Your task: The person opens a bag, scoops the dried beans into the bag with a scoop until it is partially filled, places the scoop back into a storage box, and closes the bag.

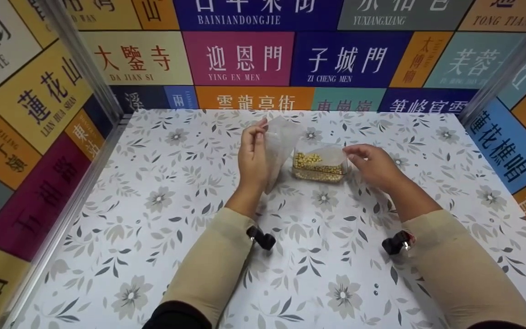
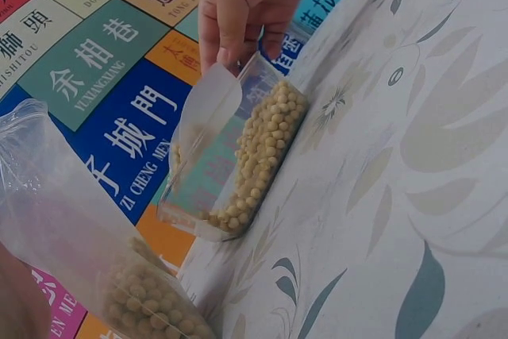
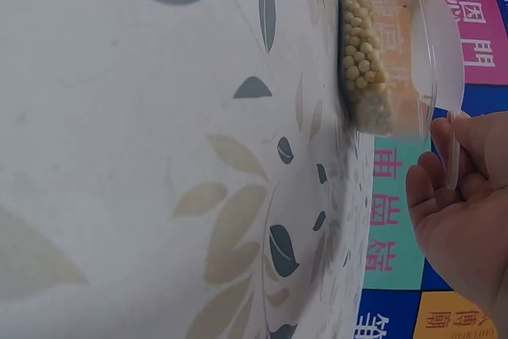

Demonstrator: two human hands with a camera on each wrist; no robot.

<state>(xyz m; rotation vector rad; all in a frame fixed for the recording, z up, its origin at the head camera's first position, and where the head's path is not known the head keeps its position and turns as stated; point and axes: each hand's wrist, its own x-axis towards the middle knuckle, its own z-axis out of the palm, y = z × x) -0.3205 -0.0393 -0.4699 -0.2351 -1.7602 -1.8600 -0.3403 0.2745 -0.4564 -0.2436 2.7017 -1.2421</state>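
Observation:
My left hand holds up a translucent plastic bag by its side, left of the box. Round yellowish soybeans lie in the bottom of the bag in the left wrist view. To the right, my right hand pinches the thin handle of a whitish translucent scoop. The scoop's rounded blade reaches over and into a clear rectangular box standing on the table. More soybeans fill the lower part of this box, heaped toward one end.
A white table covering with grey leaves and flowers lies under everything. Colourful panels printed with place names rise behind the table and at both sides. Small black devices are strapped to both sleeved wrists.

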